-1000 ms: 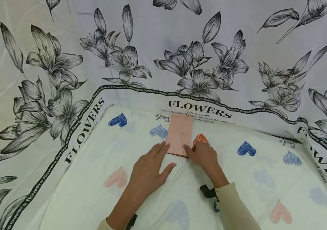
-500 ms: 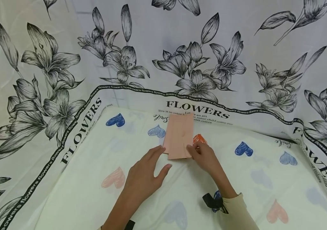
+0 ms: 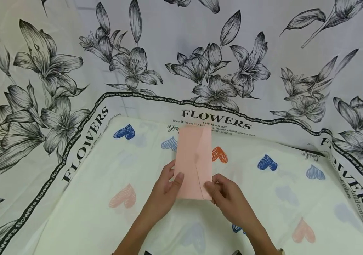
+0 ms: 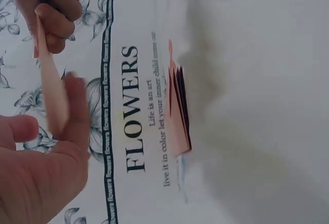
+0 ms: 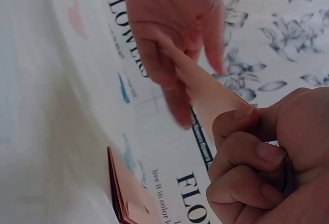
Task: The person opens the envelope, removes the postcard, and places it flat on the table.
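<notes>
A pink envelope (image 3: 189, 152), its flap side facing me, is held up over the bed-like white surface. My right hand (image 3: 232, 196) pinches its lower right edge between thumb and curled fingers. At the lower left, my left hand (image 3: 162, 196) touches the envelope's back with nearly straight fingers; the left wrist view shows its thumb (image 4: 20, 128) standing apart from the paper. Below, a small stack of pink envelopes (image 4: 179, 116) lies on the cloth, its layers slightly fanned. In the head view the held envelope hides that stack.
White cloth (image 3: 82, 212) printed with blue, red and pink hearts covers the surface. A floral curtain (image 3: 156, 21) with a black lettered band rises behind and at both sides. Both wrists carry dark mounts at the bottom edge of the head view.
My right hand has slid the top envelope toward me off the stack and lifted it. My left hand has moved from the stack's lower left edge to the lifted envelope's left side.
</notes>
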The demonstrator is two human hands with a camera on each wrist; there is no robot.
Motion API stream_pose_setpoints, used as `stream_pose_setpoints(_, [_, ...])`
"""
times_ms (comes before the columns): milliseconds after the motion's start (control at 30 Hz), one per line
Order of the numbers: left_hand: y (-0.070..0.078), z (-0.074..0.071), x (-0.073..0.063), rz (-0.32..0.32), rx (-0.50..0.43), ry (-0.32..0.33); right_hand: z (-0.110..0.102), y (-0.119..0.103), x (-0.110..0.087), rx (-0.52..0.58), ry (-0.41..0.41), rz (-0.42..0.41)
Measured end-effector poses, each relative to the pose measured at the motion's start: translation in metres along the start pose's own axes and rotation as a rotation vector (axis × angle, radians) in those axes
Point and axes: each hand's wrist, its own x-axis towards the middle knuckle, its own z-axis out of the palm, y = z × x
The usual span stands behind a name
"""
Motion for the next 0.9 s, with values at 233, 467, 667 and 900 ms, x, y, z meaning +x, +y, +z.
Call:
stream_pose_setpoints(233, [0.000, 0.004, -0.001, -0.004, -0.231, -0.010, 0.006, -0.004, -0.022, 0.058, -0.030, 0.021])
stream_pose_setpoints(467, [0.002, 0.009, 0.000, -0.026, -0.202, 0.055, 0.010, -0.007, -0.038, 0.052, -0.054, 0.069])
stream_pose_setpoints(667, [0.002, 0.010, -0.001, -0.027, -0.177, 0.072, 0.016, -0.004, -0.046, -0.001, -0.018, 0.106])
stream_pose_setpoints(900, [0.002, 0.019, -0.009, 0.016, -0.076, 0.084, 0.028, -0.001, -0.050, -0.350, 0.296, -0.028])
